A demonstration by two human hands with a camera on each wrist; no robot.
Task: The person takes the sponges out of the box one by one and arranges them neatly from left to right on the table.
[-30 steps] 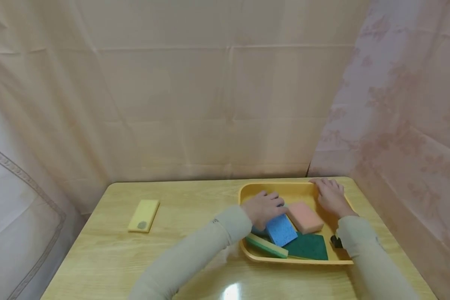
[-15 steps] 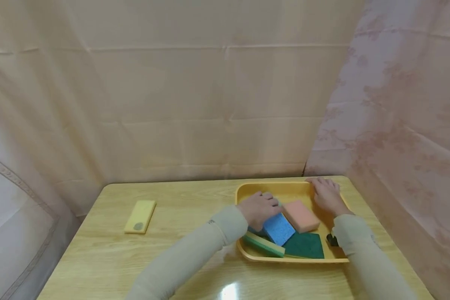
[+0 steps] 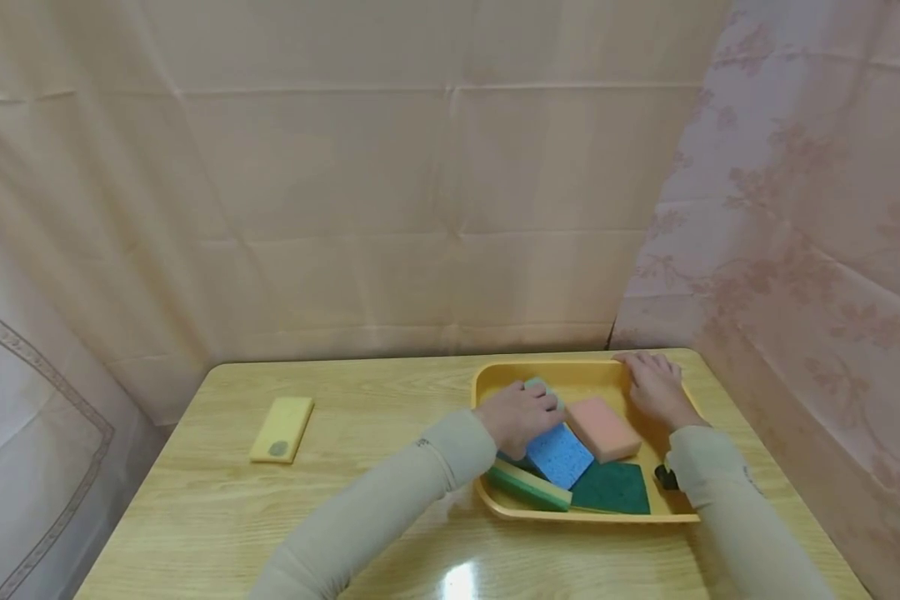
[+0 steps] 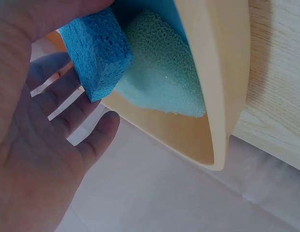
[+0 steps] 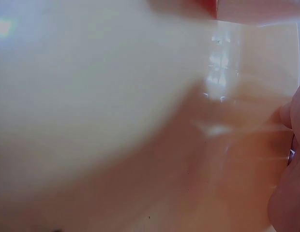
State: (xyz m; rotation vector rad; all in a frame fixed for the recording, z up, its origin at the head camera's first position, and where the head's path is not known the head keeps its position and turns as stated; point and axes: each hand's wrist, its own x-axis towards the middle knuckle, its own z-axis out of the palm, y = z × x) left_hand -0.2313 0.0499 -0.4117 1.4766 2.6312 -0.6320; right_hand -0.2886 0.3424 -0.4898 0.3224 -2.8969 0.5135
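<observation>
My left hand [image 3: 519,417] is in the left part of a yellow plastic tray [image 3: 596,369], holding a blue sponge [image 3: 560,455]. In the left wrist view the thumb and fingers lie on either side of that blue sponge [image 4: 97,53], beside a mint-green sponge [image 4: 159,72] in the tray. My right hand [image 3: 656,387] grips the tray's rim at the far right corner; the right wrist view shows only part of it. A pink sponge [image 3: 603,429], a dark green scouring pad [image 3: 612,488] and a yellow-and-green sponge [image 3: 528,485] lie around the blue sponge.
A yellow sponge [image 3: 282,429] with a round grey mark lies on the left of the wooden table [image 3: 360,400]. A small black object [image 3: 666,477] sits in the tray by the right sleeve. Curtains hang behind and at both sides.
More of the mint-green sponge shows behind my left fingers. The head view has shifted slightly. My right hand stays on the rim.
</observation>
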